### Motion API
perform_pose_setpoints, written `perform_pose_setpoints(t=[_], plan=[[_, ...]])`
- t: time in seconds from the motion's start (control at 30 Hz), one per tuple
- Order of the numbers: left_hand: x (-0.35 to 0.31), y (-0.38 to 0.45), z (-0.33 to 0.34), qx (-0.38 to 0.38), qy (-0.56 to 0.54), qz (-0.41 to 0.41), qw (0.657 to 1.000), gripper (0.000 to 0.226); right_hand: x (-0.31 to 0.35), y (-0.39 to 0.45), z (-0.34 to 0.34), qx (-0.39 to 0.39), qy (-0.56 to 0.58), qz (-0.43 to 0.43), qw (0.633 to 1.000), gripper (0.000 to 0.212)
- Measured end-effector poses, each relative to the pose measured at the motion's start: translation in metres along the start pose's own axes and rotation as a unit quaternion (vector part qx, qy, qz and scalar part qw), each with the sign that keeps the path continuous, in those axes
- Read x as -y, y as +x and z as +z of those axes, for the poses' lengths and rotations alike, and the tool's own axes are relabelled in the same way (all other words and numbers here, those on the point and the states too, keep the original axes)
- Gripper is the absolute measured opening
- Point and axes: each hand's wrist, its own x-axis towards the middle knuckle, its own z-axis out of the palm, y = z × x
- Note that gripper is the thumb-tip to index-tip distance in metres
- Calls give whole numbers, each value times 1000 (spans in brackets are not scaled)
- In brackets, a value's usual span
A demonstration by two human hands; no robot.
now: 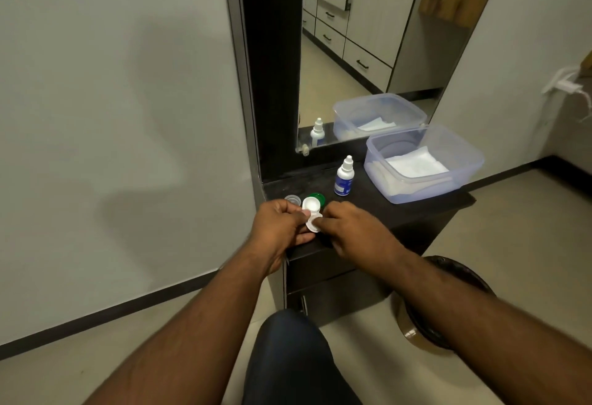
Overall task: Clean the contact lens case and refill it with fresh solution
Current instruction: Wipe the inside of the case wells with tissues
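Left hand point(282, 222) and right hand point(349, 228) pinch the lens case point(311, 212).

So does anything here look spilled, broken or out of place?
Nothing stands out. The solution bottle stands upright and capped, the two loose caps lie on the dark counter, and both hands hold the white lens case.

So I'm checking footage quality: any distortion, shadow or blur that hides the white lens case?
Head view: wide-angle bend bows the mirror frame; soft arm shadows fall on the grey wall; the white plastic lens case is small and slightly soft, partly covered by the left hand and right hand.
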Motion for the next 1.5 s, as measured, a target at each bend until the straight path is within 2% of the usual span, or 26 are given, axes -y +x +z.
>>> perform_pose_setpoints(t=[0.07,0.13,0.23,0.3,0.5,0.63,0.83,0.93,1.03,1.17,1.27,1.3,1.33,1.37,1.43,1.47,1.5], plan=[[1,-1,2,-4,0,10,1000,8,12,-3,9,-53,125,91,987,24],[0,-2,3,-8,2,12,1000,11,15,-3,13,-86,243,175,950,21],[-3,-5,3,-6,26,2,1000,10,18,-6,14,-115,326,234,909,25],[-5,-8,3,-5,24,0,1000,10,22,-8,14,-102,310,216,920,27],[-5,-12,6,-16,38,7,999,10,-2,-6,-9,32,170,97,980,30],[-5,-12,5,-22,53,8,998,6,2,-2,-6,11,77,46,996,33],[-7,-10,5,-15,63,4,998,8,-7,-8,-6,-71,87,21,993,26],[-8,-9,3,-1,62,1,998,10,-8,-2,-8,-49,33,-36,998,23],[-7,-8,1,4,56,-1,998,10,-9,6,-12,10,-65,-74,995,29],[-6,-5,1,3,43,-4,999,6,7,3,-12,45,-108,-33,993,27],[-3,-4,1,6,42,2,999,11,35,2,-4,7,27,131,991,21],[-3,-4,1,4,45,7,999,14,39,5,-2,-7,100,212,972,19],[-3,-5,2,2,45,10,999,17,36,8,-3,-22,211,295,932,17],[-3,-5,1,2,45,11,999,18,31,10,-5,-34,354,370,858,14],[-5,-7,1,1,46,14,999,17,27,8,-13,-76,586,464,660,11],[-5,-7,1,0,43,15,999,17,24,4,-14,-107,630,480,601,12],[-5,-7,2,1,41,14,999,16,20,0,-15,-137,645,481,578,12]])
